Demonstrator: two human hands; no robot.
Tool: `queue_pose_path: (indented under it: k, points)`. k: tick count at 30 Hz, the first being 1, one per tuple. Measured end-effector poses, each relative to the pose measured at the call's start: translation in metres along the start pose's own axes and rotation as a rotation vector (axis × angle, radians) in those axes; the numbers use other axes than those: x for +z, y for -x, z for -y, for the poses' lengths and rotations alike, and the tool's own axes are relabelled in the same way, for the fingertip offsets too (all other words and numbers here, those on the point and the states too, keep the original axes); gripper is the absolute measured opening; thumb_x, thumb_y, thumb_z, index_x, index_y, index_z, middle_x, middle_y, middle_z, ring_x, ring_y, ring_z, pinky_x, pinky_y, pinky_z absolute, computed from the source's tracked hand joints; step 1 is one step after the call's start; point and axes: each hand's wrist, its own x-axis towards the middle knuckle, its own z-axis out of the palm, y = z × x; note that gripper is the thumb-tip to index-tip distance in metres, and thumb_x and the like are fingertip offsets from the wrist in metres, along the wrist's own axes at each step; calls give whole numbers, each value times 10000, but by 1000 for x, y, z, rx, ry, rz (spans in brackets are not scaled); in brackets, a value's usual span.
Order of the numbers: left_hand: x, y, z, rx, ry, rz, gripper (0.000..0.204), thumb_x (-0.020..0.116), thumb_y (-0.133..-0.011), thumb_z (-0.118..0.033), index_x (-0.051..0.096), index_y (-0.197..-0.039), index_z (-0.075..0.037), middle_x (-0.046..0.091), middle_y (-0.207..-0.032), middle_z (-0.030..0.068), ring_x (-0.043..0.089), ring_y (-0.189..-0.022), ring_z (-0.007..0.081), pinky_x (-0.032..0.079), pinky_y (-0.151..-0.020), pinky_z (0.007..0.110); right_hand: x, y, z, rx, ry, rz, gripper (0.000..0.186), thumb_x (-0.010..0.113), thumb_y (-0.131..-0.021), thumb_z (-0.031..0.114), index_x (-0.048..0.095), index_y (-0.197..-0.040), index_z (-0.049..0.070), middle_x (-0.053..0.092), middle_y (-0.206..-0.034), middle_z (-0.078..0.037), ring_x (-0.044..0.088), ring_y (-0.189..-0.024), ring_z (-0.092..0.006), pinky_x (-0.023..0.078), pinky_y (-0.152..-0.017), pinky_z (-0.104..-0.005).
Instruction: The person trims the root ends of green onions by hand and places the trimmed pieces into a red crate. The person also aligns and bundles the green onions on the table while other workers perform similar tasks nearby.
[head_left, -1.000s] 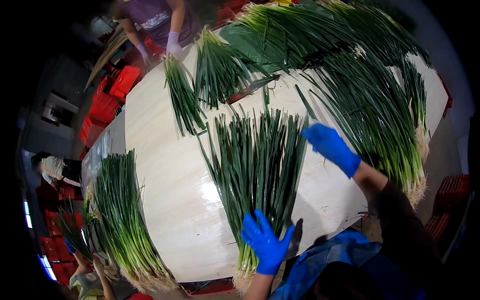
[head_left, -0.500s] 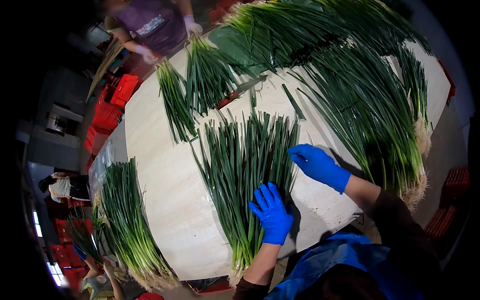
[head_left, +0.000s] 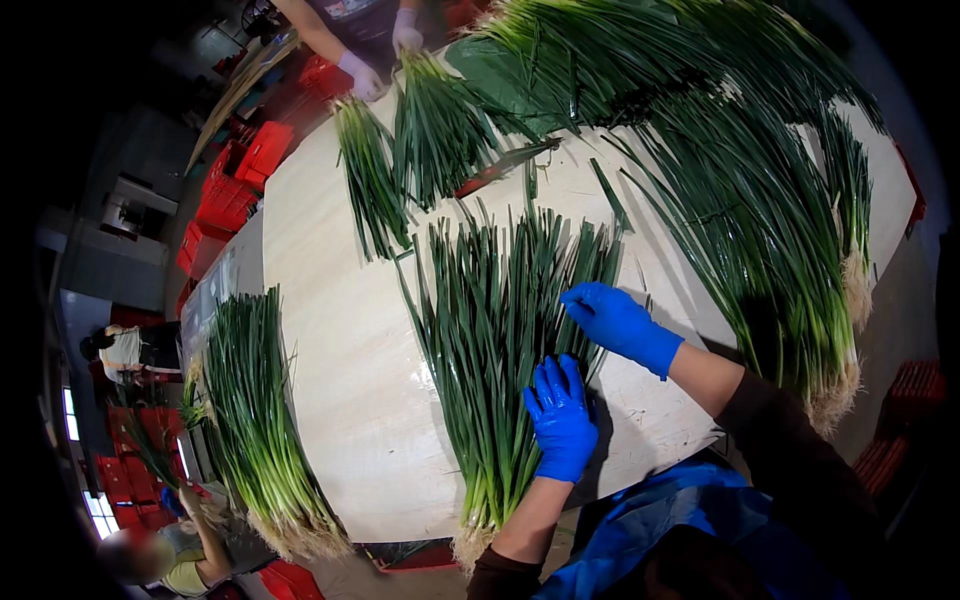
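A wide bunch of spring onions [head_left: 500, 300] lies spread on the pale wooden table [head_left: 350, 400], its dark green leaves pointing away and its whitish roots at the near edge. On the bunch's right side rests my left hand [head_left: 565, 425] in a blue glove, fingers spread over the stems. Just beyond it, my right hand [head_left: 625, 330], gloved in blue too, is at the right edge of the leaves. Its fingers are curled and pressed together; whatever is between them is hidden.
Another bunch [head_left: 255, 420] lies at the left, and a large heap [head_left: 750, 240] covers the right. A red-handled knife [head_left: 505, 168] lies beyond my bunch. Across the table, a co-worker's pale-gloved hands [head_left: 362, 78] hold smaller bunches. Red crates [head_left: 225, 200] stand at left.
My right hand has shifted left over the edge of the leaves. My left hand stays spread on the bunch. The whole view has shifted slightly.
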Motion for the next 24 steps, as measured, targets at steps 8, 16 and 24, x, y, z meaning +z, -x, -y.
queue_pose_path:
  k: [8, 16, 24]
  points:
    - [0, 0, -1, -3, 29, 8, 831, 600, -798, -304, 168, -1462, -53, 239, -1463, 228, 254, -1332, 408, 197, -1058, 554, 12, -7, -2, 59, -90, 73, 209, 567, -880, 224, 623, -987, 54, 630, -981, -173, 615, -893, -358, 502, -769, -406]
    - [-24, -14, 15, -208, 59, 80, 952, 628, -777, -486, 129, -1474, -71, 167, -1498, 194, 136, -1389, 380, 94, -1057, 627, 34, -3, 2, 206, -165, 58, 304, 581, -871, 270, 598, -1094, 64, 642, -973, -184, 630, -905, -336, 500, -779, -400]
    - [-25, -21, 23, -195, 16, 156, 955, 677, -721, -480, 207, -1459, -98, 223, -1466, 223, 185, -1356, 419, 213, -1008, 632, 3, 61, -18, 294, -284, -122, 212, 568, -896, 211, 618, -1059, 85, 654, -896, -153, 655, -781, -280, 505, -695, -339]
